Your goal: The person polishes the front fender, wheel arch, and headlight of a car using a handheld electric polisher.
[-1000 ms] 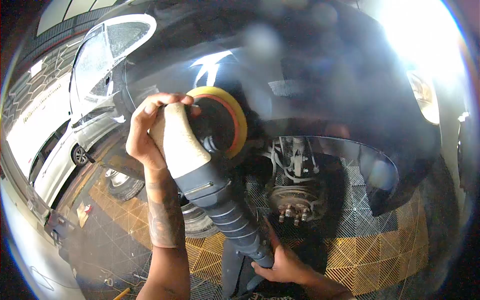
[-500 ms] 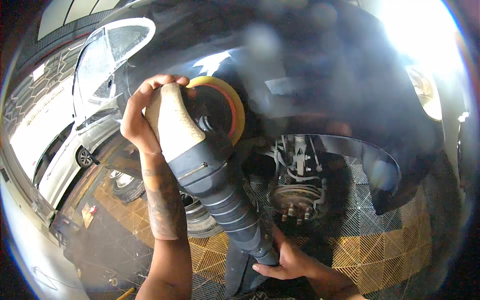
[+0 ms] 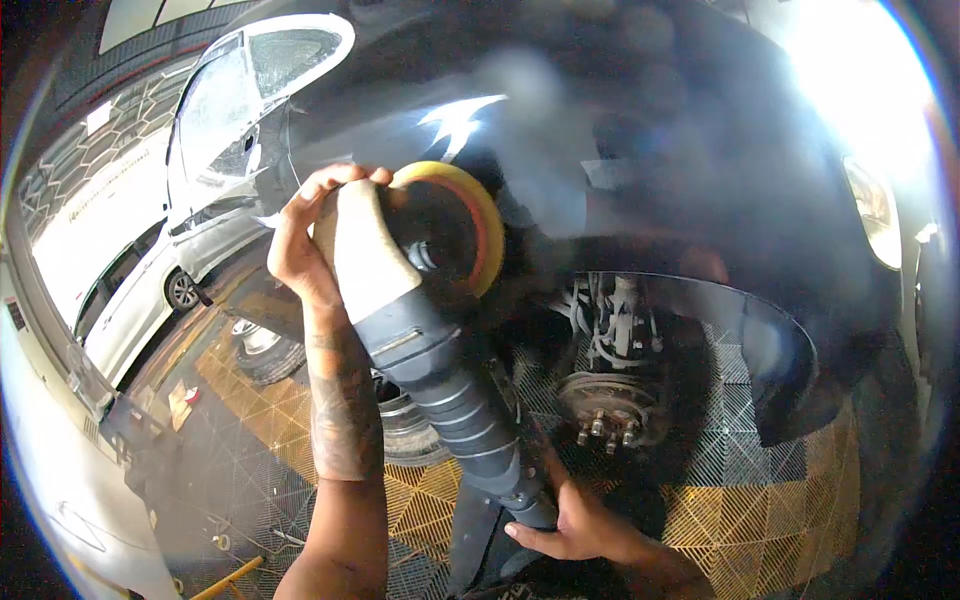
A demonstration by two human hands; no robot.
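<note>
Head view: a handheld polisher (image 3: 440,380) lies between the two hands, its long dark body running obliquely from upper left to lower right. The left hand (image 3: 305,240) grips the head end from its outer side, the palm against the cream cover (image 3: 362,255) and the fingers curled over its top edge. The right hand (image 3: 575,520) clasps the opposite, narrow end, with the thumb across its near side. Just beyond the cover, to the right of the left fingertips, is the round yellow foam pad (image 3: 491,222), its inner edge ringed in orange. The pad is turned toward the dark fender (image 3: 700,180) of a car; whether the two touch cannot be told.

Below the fender, within the wheel arch, the brake disc (image 3: 610,390) is exposed, with wheel studs (image 3: 607,428) projecting from its hub. A headlight (image 3: 872,215) appears at far right. Yellow and grey grid tiles (image 3: 745,520) cover the floor. At left, a loose wheel (image 3: 265,352) lies on the floor, and a white car (image 3: 165,300) stands farther back.
</note>
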